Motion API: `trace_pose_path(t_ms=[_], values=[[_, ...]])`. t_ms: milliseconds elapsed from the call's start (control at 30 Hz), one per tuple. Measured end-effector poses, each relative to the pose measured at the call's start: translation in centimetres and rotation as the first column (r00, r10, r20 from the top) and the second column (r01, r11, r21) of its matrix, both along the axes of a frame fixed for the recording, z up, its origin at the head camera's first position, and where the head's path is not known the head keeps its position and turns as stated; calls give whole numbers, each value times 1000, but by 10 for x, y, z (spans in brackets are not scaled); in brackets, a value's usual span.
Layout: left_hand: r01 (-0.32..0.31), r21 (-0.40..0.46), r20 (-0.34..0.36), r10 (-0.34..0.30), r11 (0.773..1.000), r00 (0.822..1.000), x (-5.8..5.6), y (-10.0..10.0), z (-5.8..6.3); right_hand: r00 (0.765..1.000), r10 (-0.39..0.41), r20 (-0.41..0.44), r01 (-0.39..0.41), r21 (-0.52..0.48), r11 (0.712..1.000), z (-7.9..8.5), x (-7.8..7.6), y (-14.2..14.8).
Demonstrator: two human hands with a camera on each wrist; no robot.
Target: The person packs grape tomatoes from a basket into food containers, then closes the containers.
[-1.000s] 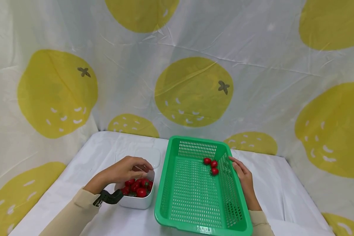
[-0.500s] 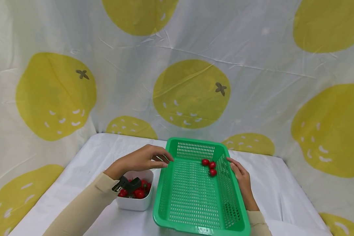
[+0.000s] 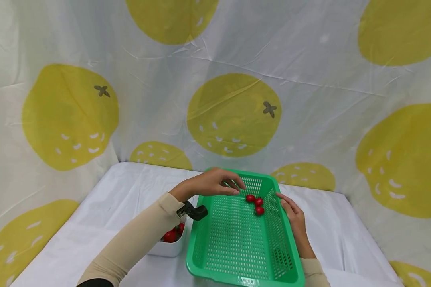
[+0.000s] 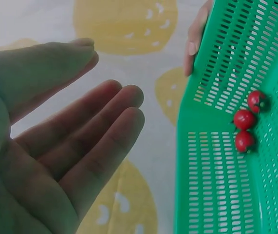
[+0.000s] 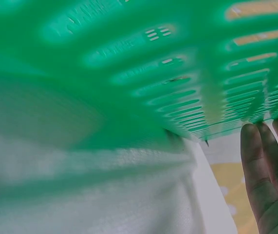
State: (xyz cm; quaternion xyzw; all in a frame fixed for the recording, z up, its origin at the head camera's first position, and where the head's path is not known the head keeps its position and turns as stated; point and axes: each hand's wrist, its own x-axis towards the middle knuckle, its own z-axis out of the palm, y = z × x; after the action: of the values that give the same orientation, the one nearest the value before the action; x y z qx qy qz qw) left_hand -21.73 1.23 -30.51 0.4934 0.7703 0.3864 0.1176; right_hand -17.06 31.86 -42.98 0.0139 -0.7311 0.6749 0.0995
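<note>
My left hand (image 3: 215, 182) hovers over the far left part of a green perforated basket (image 3: 201, 239), fingers loosely bent. Nothing lies between its thumb and the straight fingers (image 4: 102, 151) in the left wrist view. Three cherry tomatoes (image 3: 259, 202) sit together on the basket floor near its far right corner. Beyond the right rim, my right hand (image 3: 296, 223) rests against the basket's outer side; in the right wrist view its straight fingertips (image 5: 251, 134) are right at the slotted wall. A white container (image 3: 167, 249) of red tomatoes stands left of the basket, partly hidden by my left forearm.
The basket and container stand on a white cloth-covered table (image 3: 104, 207). Behind and at both sides hangs a white curtain (image 3: 154, 99) with large yellow fruit prints. A black wrist strap (image 3: 194, 211) on my left wrist overlaps the basket's left rim.
My left hand has moved right from above the white container, across the left rim, to over the basket. My right hand stays at the right rim. The three tomatoes have not moved in the basket.
</note>
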Motion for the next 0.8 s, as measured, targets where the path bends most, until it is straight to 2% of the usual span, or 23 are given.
trace_pose_path(t_ms=[233,467,667,800], values=[[-29,6,-12,29,1000,999,-21,35,-11,1000,-4,-16,4,12,1000,1,-2,1],[-95,10,49,94,995,994,-40,58,-28,999,-17,-28,18,17,1000,2,-4,-1],[-153,9,106,151,988,983,-46,76,-43,999,-30,16,29,37,999,-4,-3,-2],[-202,3,93,201,979,975,-49,90,-53,1000,-24,10,24,32,999,-7,-4,-1]])
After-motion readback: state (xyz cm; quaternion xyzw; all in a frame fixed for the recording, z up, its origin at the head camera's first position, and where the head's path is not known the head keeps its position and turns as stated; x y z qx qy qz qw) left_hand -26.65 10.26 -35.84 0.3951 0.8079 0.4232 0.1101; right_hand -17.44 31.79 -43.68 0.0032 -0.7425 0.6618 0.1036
